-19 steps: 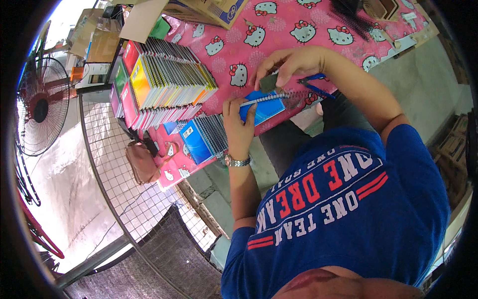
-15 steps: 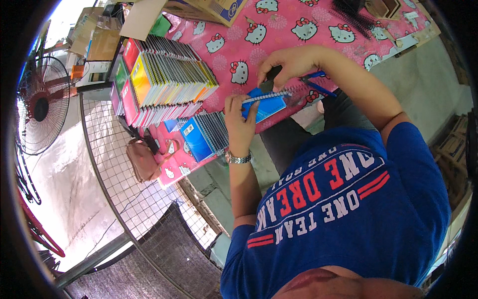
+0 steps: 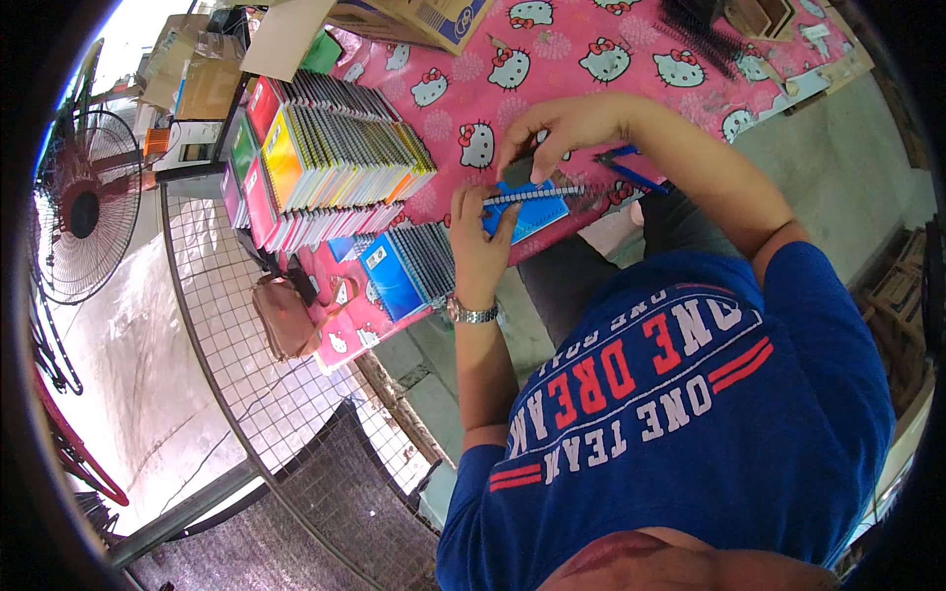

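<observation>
A small blue spiral notebook [image 3: 537,218] lies by the table's near edge, its coil running along the top side. My left hand [image 3: 479,242] grips the notebook's left end, thumb on the cover and fingers behind the coil. Just above the coil, my right hand [image 3: 570,130] is curled around a dark flat piece [image 3: 516,174], whose kind I cannot make out. Its thumb comes close to the coil, and whether they touch is unclear. Past the notebook's right end sticks a length of loose spiral wire [image 3: 589,190]. Blue-handled pliers [image 3: 631,169] rest right of it.
Tall stacks of coil-bound notebooks [image 3: 345,148] stand to the left, with a row of blue notebooks [image 3: 404,271] nearer me. A cardboard box [image 3: 419,22] sits at the back. Black coils [image 3: 695,39] lie at the far right. A brown bag [image 3: 284,315] is at the left edge.
My right hand has shifted slightly left, and the dark piece has come down and left toward the coil. My left hand keeps its grip on the notebook, which has tilted a little.
</observation>
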Demonstrator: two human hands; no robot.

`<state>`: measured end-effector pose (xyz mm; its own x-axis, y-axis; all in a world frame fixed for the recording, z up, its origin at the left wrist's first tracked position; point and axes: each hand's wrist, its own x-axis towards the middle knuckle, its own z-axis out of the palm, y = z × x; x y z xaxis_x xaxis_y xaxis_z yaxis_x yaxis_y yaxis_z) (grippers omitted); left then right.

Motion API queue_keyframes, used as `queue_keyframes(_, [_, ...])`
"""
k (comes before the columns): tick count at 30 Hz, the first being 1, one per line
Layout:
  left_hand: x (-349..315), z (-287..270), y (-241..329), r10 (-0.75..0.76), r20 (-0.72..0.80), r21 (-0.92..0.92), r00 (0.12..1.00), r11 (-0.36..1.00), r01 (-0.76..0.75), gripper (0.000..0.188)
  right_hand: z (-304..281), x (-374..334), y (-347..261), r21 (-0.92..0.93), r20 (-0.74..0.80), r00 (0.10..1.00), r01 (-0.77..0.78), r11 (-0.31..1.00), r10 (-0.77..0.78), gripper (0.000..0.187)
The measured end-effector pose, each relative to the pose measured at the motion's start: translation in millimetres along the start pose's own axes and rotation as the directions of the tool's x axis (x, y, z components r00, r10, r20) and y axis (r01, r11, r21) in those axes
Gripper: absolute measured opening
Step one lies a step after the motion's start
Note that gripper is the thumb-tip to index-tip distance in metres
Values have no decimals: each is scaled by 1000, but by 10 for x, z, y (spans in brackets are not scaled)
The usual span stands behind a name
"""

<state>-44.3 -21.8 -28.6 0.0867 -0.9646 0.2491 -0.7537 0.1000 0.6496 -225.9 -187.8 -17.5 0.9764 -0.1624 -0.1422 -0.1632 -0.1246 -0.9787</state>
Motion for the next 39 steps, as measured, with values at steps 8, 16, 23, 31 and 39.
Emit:
queue_keyframes(8, [-52,-9,-11,-6,-36,-60,999,998,4,29,84,14,-32,472,40,970,193,860,-239,43])
queue_keyframes(16, [-2,-49,-48,-33,-10,-24,999,999,33,28,75,75,-22,298,41,986,143,944,-162,43])
queue_keyframes(23, [-63,-23,-192,-130,-44,-166,991,979,121,21,-136,36,740,-549,-581,805,-498,671,122,56])
queue_keyframes(31, [-233,16,-254,-340,-201,-490,919,847,207,21,463,-736,1260,-708,-683,643,-467,531,-345,77])
queue_keyframes(39, [-259,144,-307,-406,-261,-567,876,798,201,24,939,-1024,1120,-593,-690,704,-419,688,-165,65])
